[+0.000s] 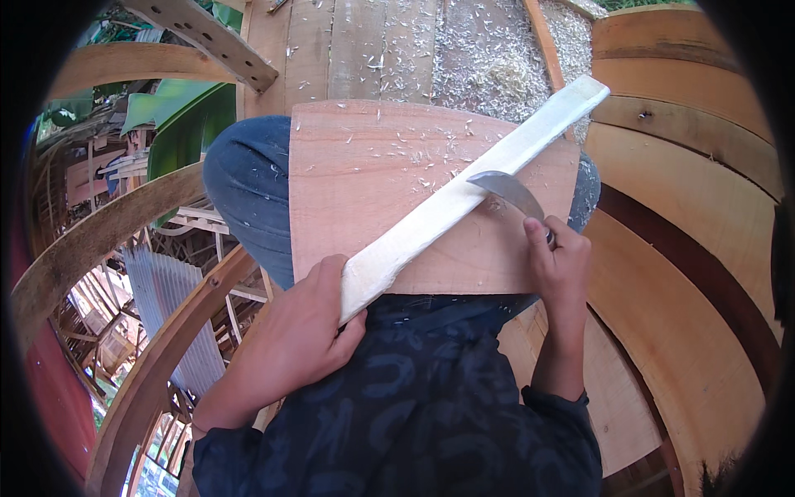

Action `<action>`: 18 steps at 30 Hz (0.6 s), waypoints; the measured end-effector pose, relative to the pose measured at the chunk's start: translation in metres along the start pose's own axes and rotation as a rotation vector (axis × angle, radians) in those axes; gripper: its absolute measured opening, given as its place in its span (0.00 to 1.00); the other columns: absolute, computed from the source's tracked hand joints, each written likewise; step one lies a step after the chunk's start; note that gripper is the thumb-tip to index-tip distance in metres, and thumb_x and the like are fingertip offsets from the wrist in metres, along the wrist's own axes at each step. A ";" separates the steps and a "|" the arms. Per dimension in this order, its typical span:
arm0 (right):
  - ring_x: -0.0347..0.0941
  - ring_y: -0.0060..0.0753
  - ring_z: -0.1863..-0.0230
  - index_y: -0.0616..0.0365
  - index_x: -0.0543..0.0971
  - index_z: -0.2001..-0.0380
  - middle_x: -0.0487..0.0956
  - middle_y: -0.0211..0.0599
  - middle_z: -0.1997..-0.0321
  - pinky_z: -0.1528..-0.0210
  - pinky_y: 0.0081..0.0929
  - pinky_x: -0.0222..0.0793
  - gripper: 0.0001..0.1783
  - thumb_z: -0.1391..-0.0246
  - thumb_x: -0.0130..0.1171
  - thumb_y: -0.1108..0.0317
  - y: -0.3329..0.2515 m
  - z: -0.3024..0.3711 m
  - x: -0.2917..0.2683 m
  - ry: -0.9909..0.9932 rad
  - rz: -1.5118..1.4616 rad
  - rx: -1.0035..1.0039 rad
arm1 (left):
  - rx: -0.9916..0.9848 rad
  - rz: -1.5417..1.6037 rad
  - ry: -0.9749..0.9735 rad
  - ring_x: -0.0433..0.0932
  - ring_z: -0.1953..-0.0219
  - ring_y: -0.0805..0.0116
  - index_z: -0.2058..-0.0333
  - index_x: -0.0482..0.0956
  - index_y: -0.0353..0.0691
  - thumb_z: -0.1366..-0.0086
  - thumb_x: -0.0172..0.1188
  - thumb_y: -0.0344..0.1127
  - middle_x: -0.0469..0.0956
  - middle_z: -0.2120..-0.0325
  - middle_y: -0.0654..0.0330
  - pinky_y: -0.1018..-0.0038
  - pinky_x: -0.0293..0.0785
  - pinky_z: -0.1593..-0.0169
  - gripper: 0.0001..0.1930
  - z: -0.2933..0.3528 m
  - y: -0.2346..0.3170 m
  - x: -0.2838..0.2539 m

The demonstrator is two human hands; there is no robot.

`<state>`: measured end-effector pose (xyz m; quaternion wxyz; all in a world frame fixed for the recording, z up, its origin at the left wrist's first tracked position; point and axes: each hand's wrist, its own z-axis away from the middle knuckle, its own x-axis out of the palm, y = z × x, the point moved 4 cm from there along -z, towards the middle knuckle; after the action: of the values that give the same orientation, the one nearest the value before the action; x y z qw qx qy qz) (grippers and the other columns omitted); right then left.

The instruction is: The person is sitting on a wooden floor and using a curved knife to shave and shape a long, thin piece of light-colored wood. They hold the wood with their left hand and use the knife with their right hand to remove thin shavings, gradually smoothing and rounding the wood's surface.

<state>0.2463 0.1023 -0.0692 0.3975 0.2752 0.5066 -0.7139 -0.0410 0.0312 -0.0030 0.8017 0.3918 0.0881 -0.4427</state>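
My left hand [302,331] grips the near end of a long pale wooden strip [447,203], which runs diagonally up to the right. Closed around a handle, my right hand [559,257] holds a curved knife [515,194]. Its blade tip rests over the strip, near the middle of its length. Beneath both lies a reddish wooden board [356,182] across my lap. A few shavings are scattered over that board. Most of the knife's handle is hidden by my fingers.
A heap of wood shavings [505,83] covers the plank floor [356,50] ahead of me. Plank walls [679,182] rise on the right. On the left, wooden rails [157,364] border a drop, with a corrugated sheet [174,315] and banana leaves [195,124] beyond.
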 end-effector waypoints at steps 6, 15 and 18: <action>0.70 0.48 0.86 0.64 0.77 0.82 0.71 0.47 0.89 0.81 0.35 0.63 0.27 0.48 0.65 0.48 -0.042 0.030 0.022 -0.165 -0.116 -0.131 | 0.098 0.093 0.113 0.78 0.63 0.38 0.49 0.64 0.34 0.44 0.62 0.39 0.77 0.67 0.38 0.55 0.73 0.61 0.27 -0.011 0.001 -0.005; 0.75 0.52 0.82 0.64 0.78 0.85 0.73 0.50 0.88 0.78 0.39 0.69 0.31 0.48 0.62 0.42 -0.036 0.032 0.019 -0.124 0.097 -0.136 | 0.074 0.208 0.047 0.78 0.66 0.36 0.51 0.66 0.33 0.44 0.62 0.40 0.77 0.73 0.36 0.54 0.73 0.63 0.26 -0.023 0.004 0.008; 0.75 0.53 0.82 0.65 0.78 0.84 0.72 0.52 0.88 0.78 0.40 0.68 0.34 0.48 0.60 0.40 -0.028 0.022 0.012 -0.066 0.194 -0.147 | 0.045 0.220 0.039 0.78 0.66 0.35 0.50 0.65 0.34 0.44 0.62 0.40 0.77 0.72 0.35 0.54 0.73 0.62 0.26 -0.021 0.006 0.012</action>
<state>0.2164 0.0828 -0.0572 0.5001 0.2694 0.5153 -0.6417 -0.0249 0.0403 -0.0202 0.8346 0.4257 0.0502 -0.3461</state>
